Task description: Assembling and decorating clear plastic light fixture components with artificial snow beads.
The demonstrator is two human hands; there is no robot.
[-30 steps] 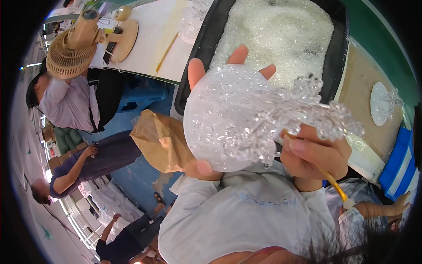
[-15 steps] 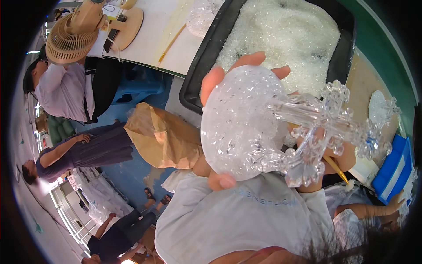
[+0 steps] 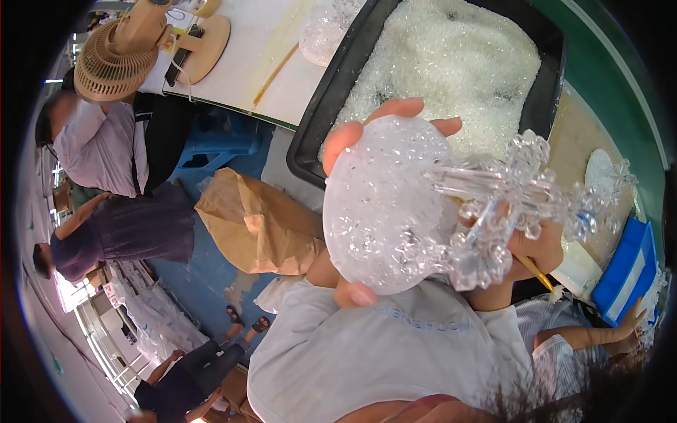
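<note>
A clear ornament with a round, frosted, glitter-flecked disc base (image 3: 388,211) and a branching, beaded stem fills the middle of the view, tilted on its side. My left hand (image 3: 344,144) is wrapped round the rim of the disc, fingertips over the far edge and thumb at the near edge. Partly hidden behind the beaded stem, my right hand (image 3: 541,248) is closed on a thin yellow stick (image 3: 541,279) with a pale, fuzzy tip, perhaps a brush. Beyond the ornament lies a black tray (image 3: 315,113) heaped with clear, glassy granules (image 3: 451,63).
Similar clear ornaments stand on the white table (image 3: 328,35) and at the right (image 3: 603,173). A thin stick (image 3: 275,74) lies near a beige fan (image 3: 116,63). A brown paper bag (image 3: 254,225) is at left. A co-worker's hand (image 3: 627,324) is beside a blue box (image 3: 624,271).
The ornament's beaded stem has turned slightly in my hold, and its base sits a little lower. The standing person in the dark dress has moved further left.
</note>
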